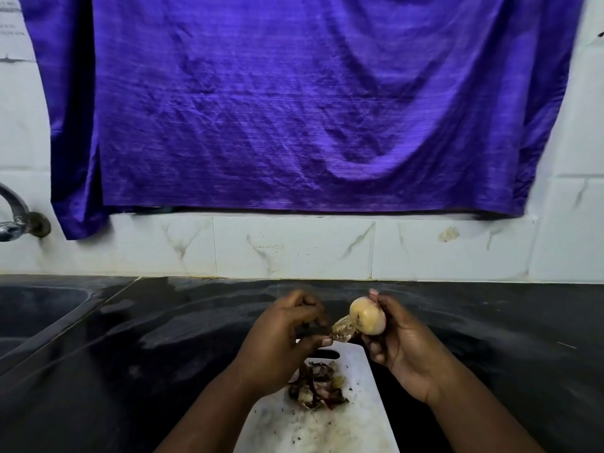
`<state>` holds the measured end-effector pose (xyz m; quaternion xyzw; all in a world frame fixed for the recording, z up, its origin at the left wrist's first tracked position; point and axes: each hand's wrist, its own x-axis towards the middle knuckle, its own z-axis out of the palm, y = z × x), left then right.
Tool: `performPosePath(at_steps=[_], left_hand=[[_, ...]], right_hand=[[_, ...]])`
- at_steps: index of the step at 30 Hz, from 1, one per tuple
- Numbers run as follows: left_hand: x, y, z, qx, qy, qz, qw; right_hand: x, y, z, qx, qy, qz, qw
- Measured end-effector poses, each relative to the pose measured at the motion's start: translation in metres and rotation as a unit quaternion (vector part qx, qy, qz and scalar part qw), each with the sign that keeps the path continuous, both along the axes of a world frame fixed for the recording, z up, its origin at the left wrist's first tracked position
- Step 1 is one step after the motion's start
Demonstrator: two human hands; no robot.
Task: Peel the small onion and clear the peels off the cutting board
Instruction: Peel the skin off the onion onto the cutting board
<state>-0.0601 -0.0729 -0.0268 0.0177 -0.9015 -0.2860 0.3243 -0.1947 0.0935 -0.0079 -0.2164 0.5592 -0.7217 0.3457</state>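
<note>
Just below the hands, a white plastic cutting board (359, 420) lies on the glossy black stone counter (490, 338). It carries a heap of dry brown and purplish onion peels (315, 387) and scattered dark flecks. Above its far end, the left hand (281, 338) pinches a thin, translucent strip of skin (341, 331) between thumb and fingertips, with its other fingers curled. The strip runs to the small, pale, mostly bare onion (366, 315). The right hand (402, 344) holds the onion off the board, with fingers and thumb curled round it.

The step in hand looks like stripping off the last of the skin. To do it well, the pull should probably follow the onion's curve and be steady rather than snatched, so the film comes away whole instead of tearing. The right hand could turn the bulb to feed the strip. Dropping the strip onto the heap would keep the later clearing to one sweep.

Farther off, a dark sink (32, 315) and a metal tap (13, 217) sit to the left. Behind them are white marbled wall tiles (294, 246) and a hanging purple cloth (310, 103).
</note>
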Motion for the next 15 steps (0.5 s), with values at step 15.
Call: performPosePath(at_steps=[15], left_hand=[[0.0027, -0.0012, 0.0013, -0.043, -0.058, -0.006, 0.997]], right_hand=[[0.0029, 0.0024, -0.0016, -0.05, -0.053, 0.049, 0.996]])
